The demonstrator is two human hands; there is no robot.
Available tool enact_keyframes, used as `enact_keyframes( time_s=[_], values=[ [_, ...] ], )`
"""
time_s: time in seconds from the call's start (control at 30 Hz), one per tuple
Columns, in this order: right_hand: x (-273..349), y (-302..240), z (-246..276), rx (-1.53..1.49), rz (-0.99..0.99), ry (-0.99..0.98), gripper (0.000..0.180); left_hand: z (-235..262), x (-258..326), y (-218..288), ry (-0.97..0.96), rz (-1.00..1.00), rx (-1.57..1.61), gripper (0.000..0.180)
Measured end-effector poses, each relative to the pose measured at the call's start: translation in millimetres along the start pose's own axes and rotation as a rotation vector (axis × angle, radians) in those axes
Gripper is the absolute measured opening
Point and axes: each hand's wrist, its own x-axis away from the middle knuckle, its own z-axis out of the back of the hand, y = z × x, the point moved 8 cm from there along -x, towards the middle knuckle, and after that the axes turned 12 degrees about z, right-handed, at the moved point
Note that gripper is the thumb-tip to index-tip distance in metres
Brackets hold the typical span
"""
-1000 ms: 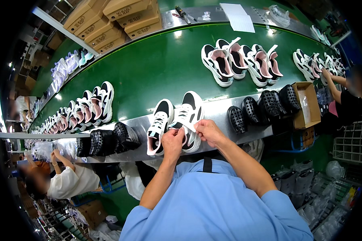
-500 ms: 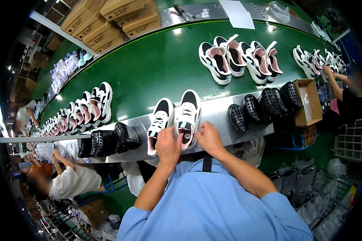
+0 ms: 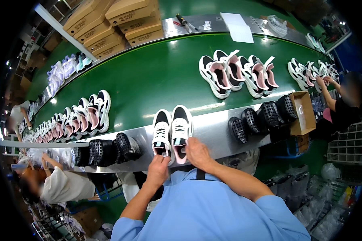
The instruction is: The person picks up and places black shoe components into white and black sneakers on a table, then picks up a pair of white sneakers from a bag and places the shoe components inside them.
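Observation:
Two white and black sneakers with pink lining lie side by side, toes away from me, half on the steel ledge (image 3: 213, 130) and half on the green conveyor belt (image 3: 149, 76). My left hand (image 3: 157, 170) grips the heel of the left sneaker (image 3: 161, 132). My right hand (image 3: 198, 153) holds the heel of the right sneaker (image 3: 180, 130). Both forearms come up from my blue shirt at the lower edge.
Black shoe lasts (image 3: 261, 118) stand on the ledge to the right beside an open cardboard box (image 3: 303, 114), more lasts (image 3: 108, 150) to the left. Further sneaker pairs (image 3: 237, 74) ride the belt. Other workers sit at far right (image 3: 342, 104) and lower left (image 3: 56, 186). Stacked boxes (image 3: 116, 24) lie beyond.
The two sneakers have slid left and toward me along the ledge. Both my hands moved down with them and stay on the heels.

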Motion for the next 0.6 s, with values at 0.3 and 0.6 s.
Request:
enact_keyframes(
  time_s=[0.3,0.6],
  values=[
    [-78,79,90,-0.038,-0.097,-0.008,0.048,-54,-67,-5,-0.212,0.219,-0.146,0.044],
    [-180,244,221,0.691,-0.269,0.081,0.062,61,-192,-138,0.034,0.229,-0.284,0.036]
  ],
)
